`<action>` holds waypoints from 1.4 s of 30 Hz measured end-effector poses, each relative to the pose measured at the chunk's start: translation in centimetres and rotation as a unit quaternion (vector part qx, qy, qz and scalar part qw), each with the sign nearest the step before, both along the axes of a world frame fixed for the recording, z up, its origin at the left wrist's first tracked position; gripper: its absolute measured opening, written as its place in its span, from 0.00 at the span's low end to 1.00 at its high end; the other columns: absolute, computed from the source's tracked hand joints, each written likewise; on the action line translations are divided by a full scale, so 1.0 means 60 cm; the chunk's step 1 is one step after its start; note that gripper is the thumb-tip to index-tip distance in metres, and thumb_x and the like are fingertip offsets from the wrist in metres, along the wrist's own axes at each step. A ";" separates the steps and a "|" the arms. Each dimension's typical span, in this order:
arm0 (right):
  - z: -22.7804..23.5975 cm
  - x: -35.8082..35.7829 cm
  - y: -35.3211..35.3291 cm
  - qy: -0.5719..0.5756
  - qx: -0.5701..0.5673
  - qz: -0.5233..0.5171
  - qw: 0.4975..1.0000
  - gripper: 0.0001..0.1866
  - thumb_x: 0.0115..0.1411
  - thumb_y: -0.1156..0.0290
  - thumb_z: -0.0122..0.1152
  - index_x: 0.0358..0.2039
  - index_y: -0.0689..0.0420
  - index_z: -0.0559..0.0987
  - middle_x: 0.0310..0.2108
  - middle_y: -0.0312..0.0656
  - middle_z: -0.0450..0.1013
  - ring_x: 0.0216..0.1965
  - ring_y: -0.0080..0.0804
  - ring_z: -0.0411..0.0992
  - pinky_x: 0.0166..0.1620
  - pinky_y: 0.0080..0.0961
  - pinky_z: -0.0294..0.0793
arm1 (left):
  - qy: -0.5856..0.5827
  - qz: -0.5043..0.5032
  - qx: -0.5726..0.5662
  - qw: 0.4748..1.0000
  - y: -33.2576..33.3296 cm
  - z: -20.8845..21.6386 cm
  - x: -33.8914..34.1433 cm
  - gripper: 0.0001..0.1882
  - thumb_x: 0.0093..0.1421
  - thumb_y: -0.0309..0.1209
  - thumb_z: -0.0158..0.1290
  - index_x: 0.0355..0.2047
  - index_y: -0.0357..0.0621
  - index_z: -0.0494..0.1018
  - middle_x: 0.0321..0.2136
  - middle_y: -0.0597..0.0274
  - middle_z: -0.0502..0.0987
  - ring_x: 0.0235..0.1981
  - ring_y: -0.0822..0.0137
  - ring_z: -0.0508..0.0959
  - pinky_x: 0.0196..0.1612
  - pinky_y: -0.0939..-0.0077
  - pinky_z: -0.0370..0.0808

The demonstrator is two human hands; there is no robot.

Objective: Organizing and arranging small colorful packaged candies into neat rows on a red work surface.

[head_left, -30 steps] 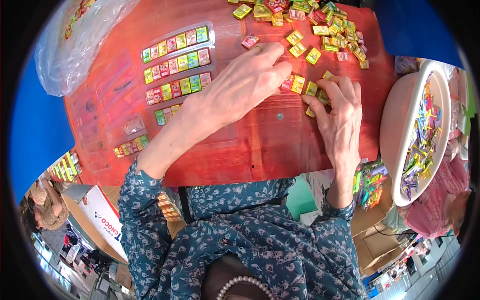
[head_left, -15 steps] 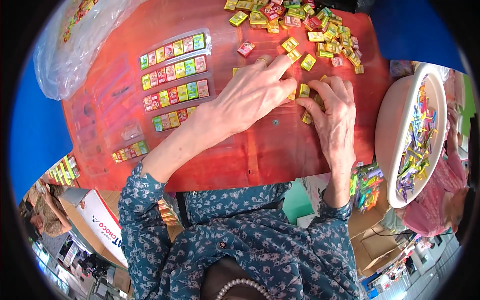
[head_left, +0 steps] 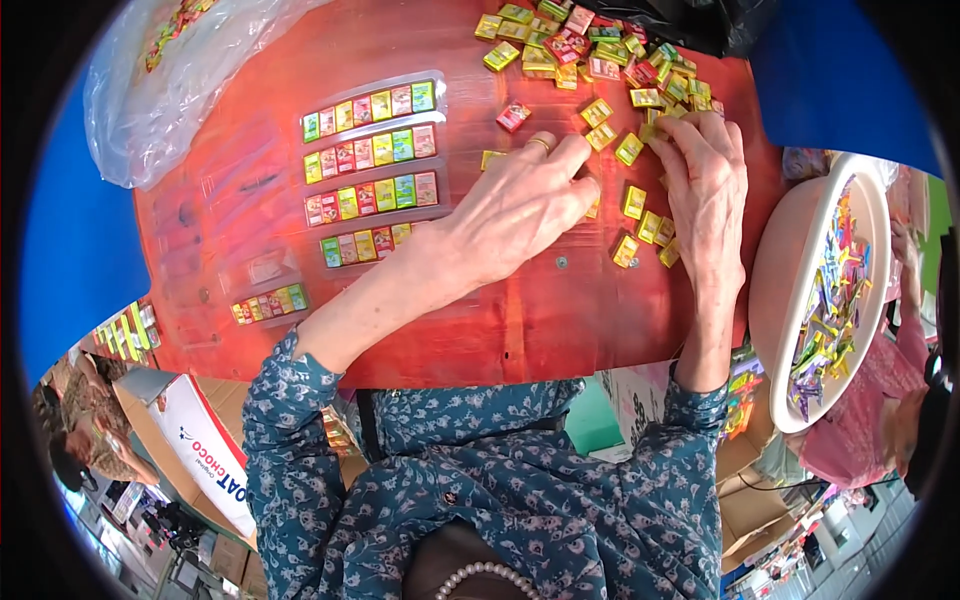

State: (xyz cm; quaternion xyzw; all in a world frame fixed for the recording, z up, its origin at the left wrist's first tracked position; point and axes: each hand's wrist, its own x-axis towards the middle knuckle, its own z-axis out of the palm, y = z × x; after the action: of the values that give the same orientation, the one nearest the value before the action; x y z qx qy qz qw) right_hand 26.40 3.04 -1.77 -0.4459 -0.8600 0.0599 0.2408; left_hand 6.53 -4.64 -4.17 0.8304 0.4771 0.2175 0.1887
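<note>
My left hand [head_left: 515,215] rests palm down on the red tabletop, its bent index finger and thumb apart. A small yellow box [head_left: 593,207] shows partly from under it, beside the thumb. Farther right, my right hand [head_left: 708,185] has thumb and fingertips closed about a small yellow box [head_left: 650,131], mostly covered by the fingers. Between the hands lie several loose yellow boxes, one of them upright [head_left: 634,202] near the right wrist. Beyond the fingers, a heap of small boxes [head_left: 540,62], mostly yellow with some red and pink, covers the far side.
Clear plastic trays [head_left: 440,95] hold rows of coloured boxes at left; a shorter filled row [head_left: 270,304] lies nearer. A clear bag [head_left: 110,140] sits far left. At right stands a white tub [head_left: 770,260] of wrapped pieces. People's arms appear at both sides.
My right hand has moved away from the near yellow boxes, up and right to the heap's edge, uncovering several boxes. My left hand stays about where it was. The whole view has shifted slightly.
</note>
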 end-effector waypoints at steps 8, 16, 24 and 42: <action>-0.001 -0.066 0.070 0.038 0.112 0.094 0.989 0.09 0.55 0.81 0.62 0.38 0.61 0.80 0.33 0.47 0.73 0.38 0.49 0.72 0.40 0.41 0.73 | 0.017 0.020 -0.026 0.999 0.001 0.007 0.003 0.13 0.53 0.28 0.62 0.39 0.40 0.76 0.37 0.53 0.67 0.39 0.50 0.74 0.38 0.57 0.78; -0.022 -0.089 0.111 -0.022 0.060 0.064 0.996 0.13 0.58 0.80 0.53 0.44 0.60 0.80 0.39 0.52 0.75 0.44 0.54 0.73 0.45 0.41 0.75 | 0.001 0.019 -0.004 1.000 -0.002 -0.003 -0.001 0.13 0.52 0.27 0.63 0.38 0.39 0.75 0.37 0.53 0.67 0.39 0.49 0.74 0.39 0.57 0.77; -0.021 -0.095 0.136 -0.064 0.072 0.089 0.991 0.10 0.59 0.76 0.59 0.42 0.62 0.80 0.37 0.52 0.77 0.38 0.56 0.75 0.41 0.42 0.75 | -0.012 0.020 -0.018 1.000 0.000 0.000 0.000 0.12 0.51 0.27 0.63 0.36 0.40 0.76 0.35 0.53 0.68 0.39 0.51 0.75 0.40 0.58 0.76; 0.014 -0.013 -0.096 0.072 -0.172 -0.065 0.980 0.11 0.51 0.77 0.69 0.32 0.62 0.76 0.28 0.49 0.74 0.31 0.51 0.74 0.34 0.41 0.73 | -0.004 0.063 -0.021 0.998 -0.006 0.014 0.002 0.13 0.51 0.28 0.64 0.36 0.39 0.75 0.35 0.53 0.69 0.37 0.50 0.76 0.38 0.57 0.77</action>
State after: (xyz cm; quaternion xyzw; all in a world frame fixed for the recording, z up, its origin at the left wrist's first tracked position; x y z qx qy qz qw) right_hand 25.62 -2.71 -0.95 -0.5301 -0.7864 0.2234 0.2250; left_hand 6.67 -5.02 -3.36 0.7938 0.5319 0.2217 0.1943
